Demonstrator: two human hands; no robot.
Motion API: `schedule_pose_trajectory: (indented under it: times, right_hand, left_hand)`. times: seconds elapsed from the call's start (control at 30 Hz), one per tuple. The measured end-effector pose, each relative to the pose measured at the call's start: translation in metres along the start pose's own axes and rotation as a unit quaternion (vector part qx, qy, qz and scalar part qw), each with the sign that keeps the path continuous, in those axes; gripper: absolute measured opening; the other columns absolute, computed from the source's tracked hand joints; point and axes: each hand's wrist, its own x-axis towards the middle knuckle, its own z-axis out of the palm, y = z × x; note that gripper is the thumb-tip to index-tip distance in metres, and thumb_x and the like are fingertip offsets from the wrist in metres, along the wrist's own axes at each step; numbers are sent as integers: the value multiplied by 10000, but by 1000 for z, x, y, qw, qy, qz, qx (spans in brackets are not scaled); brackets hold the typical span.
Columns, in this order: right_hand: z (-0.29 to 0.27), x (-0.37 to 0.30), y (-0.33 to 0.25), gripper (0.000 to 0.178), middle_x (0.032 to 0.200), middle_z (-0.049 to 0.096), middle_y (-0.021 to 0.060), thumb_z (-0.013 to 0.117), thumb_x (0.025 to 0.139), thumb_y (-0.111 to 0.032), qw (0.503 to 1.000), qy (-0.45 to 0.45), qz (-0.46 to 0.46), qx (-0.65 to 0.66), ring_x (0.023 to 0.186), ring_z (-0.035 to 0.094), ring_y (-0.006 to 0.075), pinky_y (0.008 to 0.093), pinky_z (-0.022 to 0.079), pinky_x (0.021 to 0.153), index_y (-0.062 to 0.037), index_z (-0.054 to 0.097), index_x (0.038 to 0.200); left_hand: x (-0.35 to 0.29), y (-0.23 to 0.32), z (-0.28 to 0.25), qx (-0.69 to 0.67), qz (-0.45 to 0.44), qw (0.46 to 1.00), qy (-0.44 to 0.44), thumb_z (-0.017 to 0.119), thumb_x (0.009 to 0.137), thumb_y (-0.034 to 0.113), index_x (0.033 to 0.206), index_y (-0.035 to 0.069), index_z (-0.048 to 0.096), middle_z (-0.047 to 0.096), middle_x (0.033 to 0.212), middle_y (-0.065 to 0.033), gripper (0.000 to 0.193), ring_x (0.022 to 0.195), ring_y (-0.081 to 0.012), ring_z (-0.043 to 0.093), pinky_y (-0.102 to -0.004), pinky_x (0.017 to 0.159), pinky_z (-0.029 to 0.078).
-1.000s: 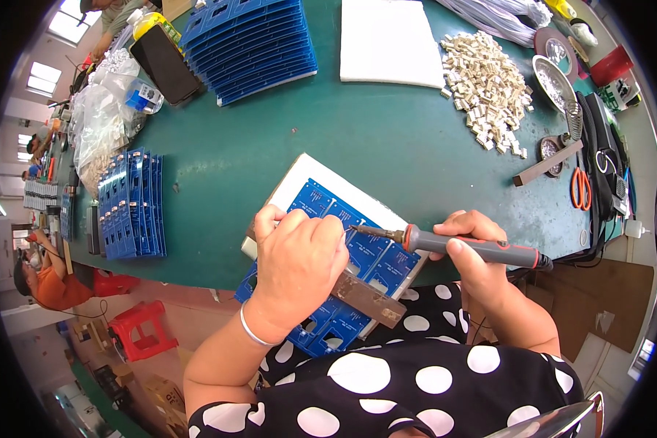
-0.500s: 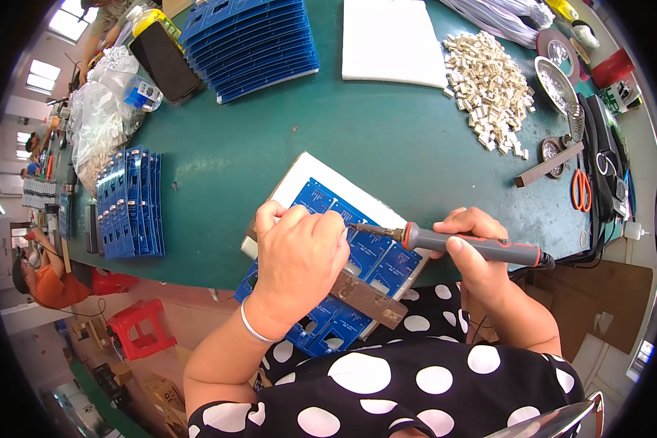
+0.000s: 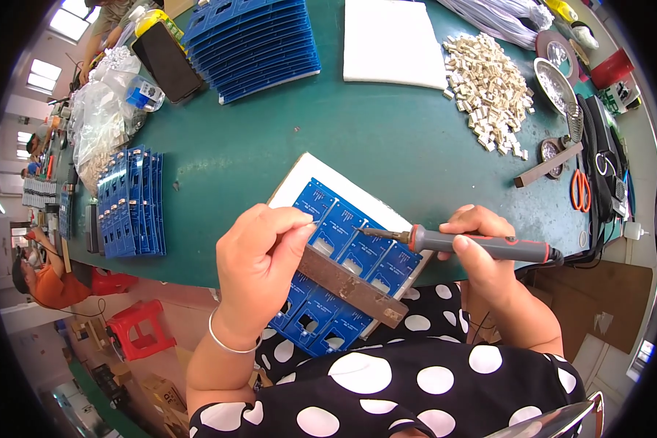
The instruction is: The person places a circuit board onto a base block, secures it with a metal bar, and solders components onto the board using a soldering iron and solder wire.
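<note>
My right hand grips a grey soldering iron with red trim. Its tip points left, over the upper part of a blue circuit board panel with cut-out openings. Beside the panel's left edge, my left hand is closed in a pinch. A thin silvery end of solder wire shows at its fingertips, apart from the iron tip. The panel lies tilted on a white foam pad. Across its middle rests a brown metal bar, its left end hidden by my left hand.
Blue panels stand in a large stack at the back and a smaller group at the left. White connectors lie heaped at the back right, near a metal dish. Red-handled scissors lie right. A phone leans back left.
My left hand has drawn back to the left from the iron tip, uncovering more of the panel and the bar. The soldering iron has shifted slightly right.
</note>
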Motion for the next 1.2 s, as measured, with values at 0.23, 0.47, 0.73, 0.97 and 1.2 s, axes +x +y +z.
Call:
schedule_pose_trajectory:
  times: [0.23,0.47,0.73,0.97,1.2]
  right_hand:
    - [25,7,-7,311,1019,720,206,671,942,-140,981,42,-111,155,864,715,234,347,573,796,5,608,1210]
    - [51,27,-7,374,984,725,75,784,803,27,971,-40,-231,-38,866,715,237,329,568,751,-76,668,1143]
    - [16,38,-17,306,1038,699,98,703,860,19,994,-51,-73,-69,909,684,213,326,538,825,-63,672,1152]
    - [-21,62,-33,295,944,724,76,658,956,-226,994,-81,60,40,764,636,99,253,530,680,19,711,1112]
    - [-14,64,-30,268,920,719,74,656,959,-205,984,-119,124,38,762,647,95,250,535,669,20,711,1094]
  left_hand:
    - [-7,18,16,-16,-2,999,-36,708,833,-27,948,27,610,624,794,-107,161,634,-253,595,-346,582,476]
    - [-6,30,32,-46,82,993,-71,698,802,-59,965,26,563,601,814,-111,228,656,-292,601,-388,595,490]
    - [-22,6,1,21,-88,994,-64,715,808,1,853,57,622,640,734,-80,118,588,-229,611,-326,555,490]
    - [-19,-5,12,148,-29,988,-18,704,741,26,790,98,581,621,676,-46,151,565,-254,590,-365,541,462]
    - [-17,-8,16,165,-21,986,-15,706,740,-8,794,76,603,483,584,-28,143,530,-203,509,-334,528,434]
